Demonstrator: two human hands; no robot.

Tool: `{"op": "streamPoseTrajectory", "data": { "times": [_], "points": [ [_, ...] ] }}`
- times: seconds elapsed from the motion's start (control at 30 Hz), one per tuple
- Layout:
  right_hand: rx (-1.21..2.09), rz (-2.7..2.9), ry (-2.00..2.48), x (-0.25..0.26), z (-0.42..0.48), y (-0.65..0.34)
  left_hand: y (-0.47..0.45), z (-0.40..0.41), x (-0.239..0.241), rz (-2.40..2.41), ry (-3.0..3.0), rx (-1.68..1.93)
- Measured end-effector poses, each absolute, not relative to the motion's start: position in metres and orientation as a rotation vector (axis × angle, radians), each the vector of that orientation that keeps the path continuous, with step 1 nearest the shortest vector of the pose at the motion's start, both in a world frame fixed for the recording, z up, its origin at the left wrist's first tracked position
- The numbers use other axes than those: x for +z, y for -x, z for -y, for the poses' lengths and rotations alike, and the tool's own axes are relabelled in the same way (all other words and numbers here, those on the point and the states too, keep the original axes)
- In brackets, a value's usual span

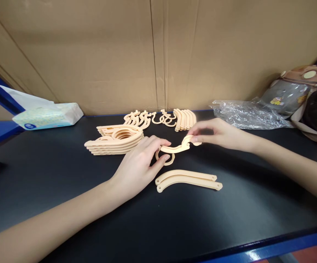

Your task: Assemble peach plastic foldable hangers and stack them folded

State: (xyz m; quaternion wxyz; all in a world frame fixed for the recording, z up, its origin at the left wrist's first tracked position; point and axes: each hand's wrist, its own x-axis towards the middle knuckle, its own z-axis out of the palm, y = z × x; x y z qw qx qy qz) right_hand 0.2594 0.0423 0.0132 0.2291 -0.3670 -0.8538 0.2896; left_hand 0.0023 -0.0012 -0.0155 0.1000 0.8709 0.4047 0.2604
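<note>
My left hand (140, 159) and my right hand (220, 135) hold a cream plastic curved hanger piece (174, 149) between them, just above the black table. The left thumb and index finger close around its left end. At its notched right end, the right thumb and fingers pinch it. A ring-shaped hook (169, 162) shows under the left fingertips; whether it is joined to the piece is hidden. Nearer to me, two curved hanger arms (188, 179) with holed ends lie side by side on the table.
Left of centre is a stack of folded hangers (114, 146). Behind it lie loose hooks (138, 119), with a row of curved arms (185, 118) beside them. A tissue pack (49, 117) lies far left. Crumpled clear plastic (246, 115) and a transparent bag (284, 95) occupy the right back.
</note>
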Motion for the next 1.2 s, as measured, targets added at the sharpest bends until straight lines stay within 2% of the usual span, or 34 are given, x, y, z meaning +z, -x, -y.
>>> {"op": "streamPoseTrajectory", "data": {
  "times": [0.2,0.57,1.2],
  "points": [
    [0.924,2.437,1.115,0.016,-0.055,-0.276,-0.005,0.001,-0.013,-1.053,-2.712,0.647],
    [0.832,2.522,1.187,0.014,-0.060,-0.285,-0.004,0.000,-0.015,-1.011,-2.755,0.449],
    [0.784,2.560,1.254,0.015,-0.061,-0.289,-0.003,0.000,-0.016,-1.033,-2.711,0.505]
  ]
}}
